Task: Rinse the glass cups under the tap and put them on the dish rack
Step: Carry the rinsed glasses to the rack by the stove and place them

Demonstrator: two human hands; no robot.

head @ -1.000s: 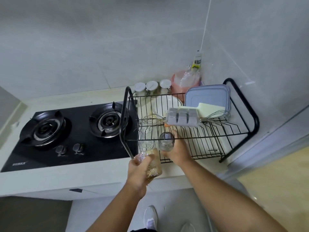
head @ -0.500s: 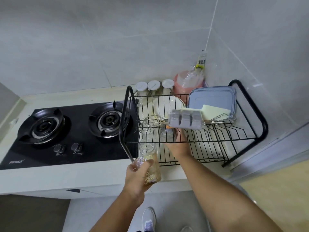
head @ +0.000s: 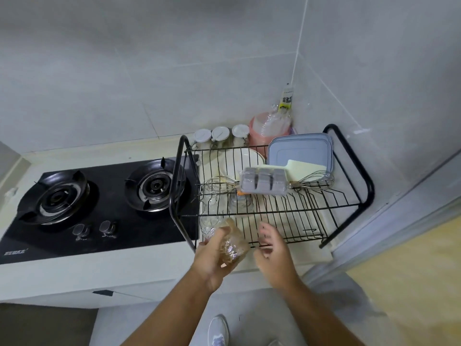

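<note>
My left hand (head: 212, 255) grips a patterned glass cup (head: 233, 245) at the front left corner of the black wire dish rack (head: 346, 208). My right hand (head: 270, 248) hovers just right of that cup with its fingers relaxed and holds nothing. Three clear glass cups stand in the rack's left part: one (head: 240, 203) under the grey tray, one (head: 209, 202) to its left, one (head: 208, 222) nearest my left hand.
The rack also bears a grey ice tray (head: 264, 181), two whisks (head: 311, 179), a white bowl (head: 239, 158) and blue lids (head: 299, 149). A black gas hob (head: 99, 203) lies left of it. Jars (head: 220, 134) and a pink container (head: 268, 131) stand behind. Walls meet at the right.
My right hand set its glass cup down in the rack, let go and drew back toward me. My left hand tilted its cup and shifted slightly right.
</note>
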